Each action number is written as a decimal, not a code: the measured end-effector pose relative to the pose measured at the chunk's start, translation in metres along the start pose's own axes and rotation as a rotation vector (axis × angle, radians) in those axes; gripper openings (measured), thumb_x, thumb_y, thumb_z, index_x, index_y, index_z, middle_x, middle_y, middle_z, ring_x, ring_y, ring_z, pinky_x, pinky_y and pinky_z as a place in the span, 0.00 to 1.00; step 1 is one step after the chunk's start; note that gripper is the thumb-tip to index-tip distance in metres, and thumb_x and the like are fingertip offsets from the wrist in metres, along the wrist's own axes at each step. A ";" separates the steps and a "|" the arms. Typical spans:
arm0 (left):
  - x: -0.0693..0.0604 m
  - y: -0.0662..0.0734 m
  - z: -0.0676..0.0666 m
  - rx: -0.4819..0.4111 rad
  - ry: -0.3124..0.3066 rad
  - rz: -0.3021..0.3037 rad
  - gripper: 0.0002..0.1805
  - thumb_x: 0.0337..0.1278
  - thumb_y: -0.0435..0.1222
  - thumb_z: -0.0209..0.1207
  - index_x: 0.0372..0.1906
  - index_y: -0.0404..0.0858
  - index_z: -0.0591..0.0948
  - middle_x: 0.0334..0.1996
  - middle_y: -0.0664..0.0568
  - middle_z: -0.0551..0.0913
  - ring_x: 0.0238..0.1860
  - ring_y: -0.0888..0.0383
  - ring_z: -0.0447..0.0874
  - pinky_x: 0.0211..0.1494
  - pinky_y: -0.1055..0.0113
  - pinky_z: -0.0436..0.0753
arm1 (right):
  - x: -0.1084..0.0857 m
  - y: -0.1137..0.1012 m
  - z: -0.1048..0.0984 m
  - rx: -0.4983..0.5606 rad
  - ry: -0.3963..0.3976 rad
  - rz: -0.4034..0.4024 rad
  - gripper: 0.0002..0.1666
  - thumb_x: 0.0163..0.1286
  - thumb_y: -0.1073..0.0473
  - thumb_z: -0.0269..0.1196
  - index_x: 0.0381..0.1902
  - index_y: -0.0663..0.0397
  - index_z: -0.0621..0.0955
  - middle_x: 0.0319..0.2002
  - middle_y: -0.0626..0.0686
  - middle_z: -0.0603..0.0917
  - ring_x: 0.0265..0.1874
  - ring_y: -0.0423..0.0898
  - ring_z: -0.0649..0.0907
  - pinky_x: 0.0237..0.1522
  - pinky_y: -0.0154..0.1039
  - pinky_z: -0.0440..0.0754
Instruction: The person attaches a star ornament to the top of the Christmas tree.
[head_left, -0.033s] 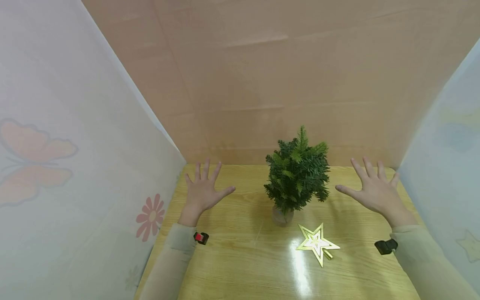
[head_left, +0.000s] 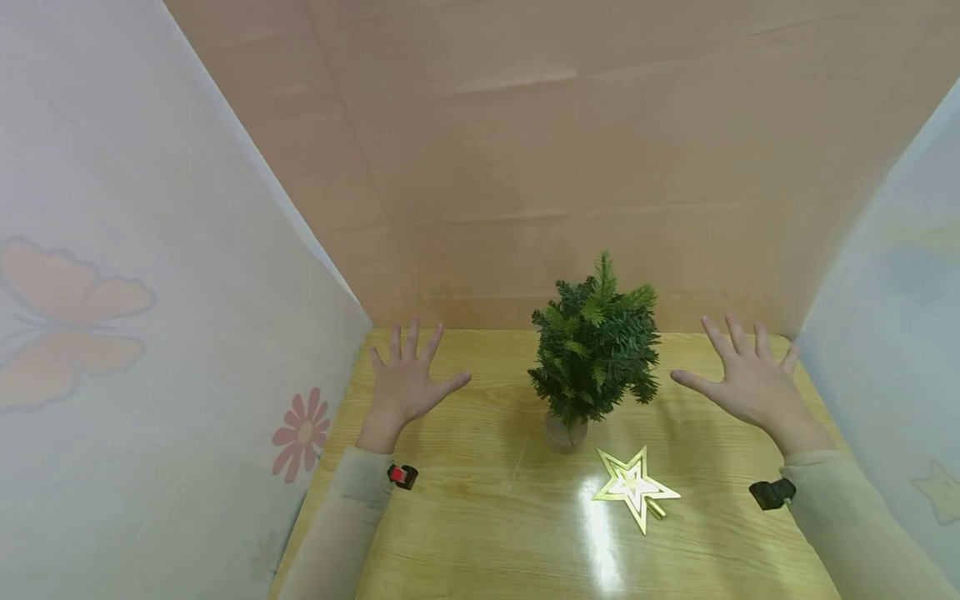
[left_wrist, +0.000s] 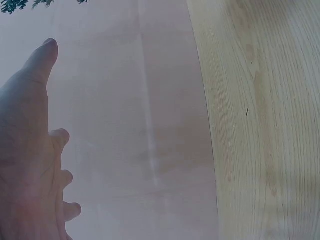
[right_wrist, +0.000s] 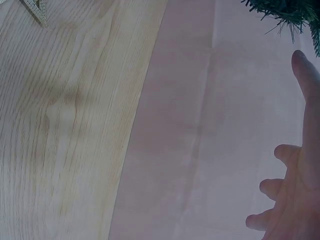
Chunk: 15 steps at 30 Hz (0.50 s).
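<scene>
Flanking bristly tree (head_left: 596, 350) | both hands (head_left: 405, 387) (head_left: 756, 387), fingers splayed | shiny gold star (head_left: 633, 485) | grained tabletop (head_left: 465, 525)

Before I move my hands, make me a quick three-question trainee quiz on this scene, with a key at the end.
1. Fill in: the gold ornament on the table is shaped like a ____.
2. Compared with the small green tree, the ornament lies: A, nearer you; B, farther from you; C, on its top.
3. True or false: the right hand grips the tree.
Key: 1, star; 2, A; 3, false, its fingers are spread and hold nothing.
</scene>
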<state>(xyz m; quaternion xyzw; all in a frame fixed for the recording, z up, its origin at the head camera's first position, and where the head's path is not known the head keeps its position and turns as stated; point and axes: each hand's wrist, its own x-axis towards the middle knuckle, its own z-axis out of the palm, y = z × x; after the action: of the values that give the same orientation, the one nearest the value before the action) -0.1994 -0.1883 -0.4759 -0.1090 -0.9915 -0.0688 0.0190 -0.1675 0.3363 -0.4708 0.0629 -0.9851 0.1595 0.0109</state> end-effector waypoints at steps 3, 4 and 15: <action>0.001 0.000 0.001 -0.005 0.002 0.002 0.58 0.53 0.85 0.36 0.85 0.63 0.40 0.84 0.49 0.31 0.82 0.36 0.28 0.69 0.20 0.38 | 0.001 0.000 0.001 0.002 0.005 -0.002 0.65 0.69 0.23 0.58 0.86 0.42 0.39 0.82 0.67 0.36 0.75 0.80 0.35 0.55 0.84 0.18; 0.001 0.000 0.001 -0.002 0.005 0.002 0.58 0.53 0.85 0.36 0.85 0.63 0.40 0.84 0.49 0.32 0.82 0.36 0.28 0.70 0.20 0.39 | 0.001 0.000 0.001 0.002 0.009 -0.003 0.65 0.69 0.23 0.58 0.86 0.42 0.40 0.82 0.67 0.37 0.75 0.80 0.36 0.55 0.85 0.20; 0.001 0.003 0.000 -0.087 0.134 0.058 0.57 0.58 0.80 0.44 0.85 0.55 0.52 0.82 0.44 0.53 0.78 0.38 0.57 0.73 0.30 0.55 | 0.001 -0.001 0.004 0.079 0.098 0.002 0.59 0.71 0.29 0.62 0.86 0.46 0.48 0.80 0.71 0.54 0.68 0.84 0.58 0.57 0.84 0.54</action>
<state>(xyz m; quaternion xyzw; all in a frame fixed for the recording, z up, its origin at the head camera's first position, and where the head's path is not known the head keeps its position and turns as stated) -0.1992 -0.1849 -0.4759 -0.1333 -0.9805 -0.1184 0.0823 -0.1689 0.3344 -0.4745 0.0544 -0.9764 0.2011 0.0563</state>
